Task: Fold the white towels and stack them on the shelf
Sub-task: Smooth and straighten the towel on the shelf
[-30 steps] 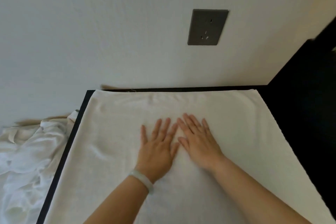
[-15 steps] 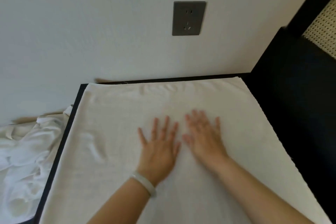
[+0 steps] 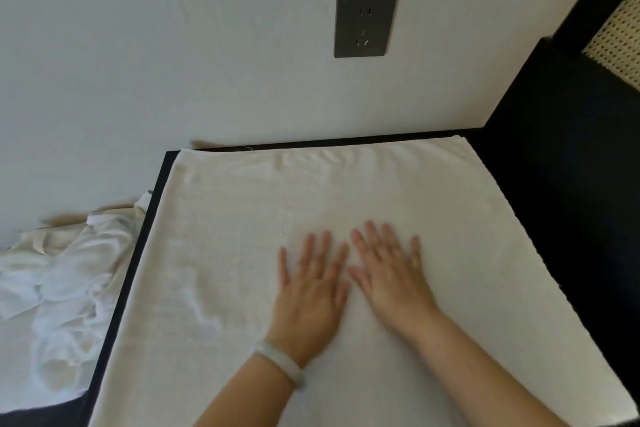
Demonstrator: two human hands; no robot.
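The left hand (image 3: 313,291) and right hand (image 3: 391,282) lie flat, fingers straight and spread, pressing a white towel (image 3: 242,236) laid on a dark-edged top (image 3: 161,173). The towel is smooth but for a wrinkle left of the fingers and ripples beyond the fingertips. Far left, a crumpled white heap (image 3: 59,291), perhaps more towels, is cut off.

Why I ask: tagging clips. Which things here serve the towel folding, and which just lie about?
Job: spread white towel; left hand and right hand, both flat on it; crumpled white cloth pile.
Lying about: wall socket, bracelet, woven panel.
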